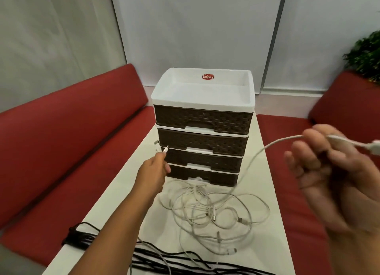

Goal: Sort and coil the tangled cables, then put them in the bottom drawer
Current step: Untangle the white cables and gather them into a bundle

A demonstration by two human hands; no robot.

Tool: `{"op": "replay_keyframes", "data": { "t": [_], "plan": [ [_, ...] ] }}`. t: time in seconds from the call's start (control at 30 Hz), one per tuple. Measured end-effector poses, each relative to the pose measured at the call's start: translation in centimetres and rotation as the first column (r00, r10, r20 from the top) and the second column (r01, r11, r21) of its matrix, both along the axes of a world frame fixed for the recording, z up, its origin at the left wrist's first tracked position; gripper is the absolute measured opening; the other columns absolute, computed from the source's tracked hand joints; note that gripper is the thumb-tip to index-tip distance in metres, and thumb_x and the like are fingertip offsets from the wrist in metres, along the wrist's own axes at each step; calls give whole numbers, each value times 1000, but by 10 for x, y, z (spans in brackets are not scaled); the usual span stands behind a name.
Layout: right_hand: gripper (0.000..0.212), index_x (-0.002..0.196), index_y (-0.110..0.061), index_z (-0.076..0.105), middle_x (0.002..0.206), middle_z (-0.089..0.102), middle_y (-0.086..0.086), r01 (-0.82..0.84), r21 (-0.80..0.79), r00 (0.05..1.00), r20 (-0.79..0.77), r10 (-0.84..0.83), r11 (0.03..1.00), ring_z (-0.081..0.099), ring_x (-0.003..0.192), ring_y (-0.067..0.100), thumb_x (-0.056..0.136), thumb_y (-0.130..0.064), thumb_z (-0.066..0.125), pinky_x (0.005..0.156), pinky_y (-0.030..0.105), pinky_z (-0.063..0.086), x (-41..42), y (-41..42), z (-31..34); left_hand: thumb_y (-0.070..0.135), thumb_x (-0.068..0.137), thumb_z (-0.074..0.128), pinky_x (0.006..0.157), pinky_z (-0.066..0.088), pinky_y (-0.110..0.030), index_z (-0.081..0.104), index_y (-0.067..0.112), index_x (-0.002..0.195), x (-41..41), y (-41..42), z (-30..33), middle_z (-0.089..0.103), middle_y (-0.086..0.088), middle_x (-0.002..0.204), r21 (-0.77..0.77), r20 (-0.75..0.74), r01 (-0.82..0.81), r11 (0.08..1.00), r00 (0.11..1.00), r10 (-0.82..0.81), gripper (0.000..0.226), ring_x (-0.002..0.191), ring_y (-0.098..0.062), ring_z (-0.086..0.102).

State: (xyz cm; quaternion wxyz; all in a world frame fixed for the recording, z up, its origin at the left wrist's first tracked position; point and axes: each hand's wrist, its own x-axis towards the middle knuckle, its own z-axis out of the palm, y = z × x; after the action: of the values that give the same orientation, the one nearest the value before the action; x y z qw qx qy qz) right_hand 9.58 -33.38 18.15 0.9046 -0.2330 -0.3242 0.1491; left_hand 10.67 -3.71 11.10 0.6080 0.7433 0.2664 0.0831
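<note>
Two hands work one white cable (253,159) free of the tangle (211,211) lying on the table (273,223) before the closed bottom drawer (203,177): the left hand (153,175) pinches connector ends, and the right hand (329,163) curls round the cable near its plug. Sorting seems underway; next it likely needs pulling clear, then coiling.

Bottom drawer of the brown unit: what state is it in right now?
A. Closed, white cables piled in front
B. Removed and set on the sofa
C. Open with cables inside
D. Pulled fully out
A: the bottom drawer sits flush, the tangled white cables on the table before it.
</note>
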Motion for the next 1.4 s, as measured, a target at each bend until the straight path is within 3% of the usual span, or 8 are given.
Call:
{"op": "replay_keyframes", "data": {
  "t": [0.13,0.37,0.57,0.7,0.8,1.07,1.27,1.4],
  "plan": [
    [25,93,-14,73,78,73,7,553,-353,831,290,-474,755,71,71,20,74,-29,77,74,28,57,-16,16,-2,10,97,35,39,17,-19,51,10,76,-8,-15,13,30,5,50,-241,177,132,962,980,-90,27,40,-7,21],
    [27,75,-11,68,70,67,9,439,-702,896,299,-328,561,59,61,16,94,-27,57,60,23,47,-15,81,-22,37,103,38,45,20,-23,67,16,102,-33,-64,27,39,4,60,-216,365,462,860,855,-367,35,48,-6,28],
    [31,72,-11,62,57,55,-4,464,-803,870,333,-364,374,49,44,10,99,-22,51,46,23,40,-17,99,-38,41,99,41,49,29,-23,70,26,69,-43,-84,22,39,3,61,-350,301,415,840,899,-319,45,51,-7,34],
    [34,67,-16,64,60,58,-13,510,-814,843,407,-353,278,52,45,1,98,-20,53,46,13,37,-18,98,-42,57,97,34,50,27,-22,66,5,111,-47,-86,21,37,5,64,-340,281,438,832,892,-354,63,54,-7,30],
    [30,72,-19,67,55,62,-13,518,-832,834,440,-333,197,55,42,1,98,-16,51,43,10,36,-19,98,-44,49,96,46,62,38,-26,69,21,101,-48,-88,21,58,5,72,-253,212,422,871,902,-376,38,66,-8,51],
    [21,97,-28,68,60,57,2,560,-747,793,359,-491,358,50,46,14,100,-21,49,45,30,42,-32,110,-74,37,100,44,50,40,-29,67,18,102,-57,-92,25,65,-1,74,-195,277,439,877,882,-380,30,63,-17,55],
    [37,73,-19,59,48,48,-4,508,-750,833,305,-461,423,43,43,9,92,-49,48,47,26,37,-57,108,-115,35,103,34,88,54,-44,55,12,88,-57,-80,27,69,-4,76,-350,402,365,863,890,-214,35,86,-24,71],
    [50,69,-25,58,47,52,-3,281,-869,958,228,-173,408,49,46,11,84,-71,46,55,26,40,-77,99,-163,39,104,33,36,31,-13,45,21,77,-47,-31,58,29,8,52,-622,516,366,692,856,11,35,39,-3,30]
  ]
}}
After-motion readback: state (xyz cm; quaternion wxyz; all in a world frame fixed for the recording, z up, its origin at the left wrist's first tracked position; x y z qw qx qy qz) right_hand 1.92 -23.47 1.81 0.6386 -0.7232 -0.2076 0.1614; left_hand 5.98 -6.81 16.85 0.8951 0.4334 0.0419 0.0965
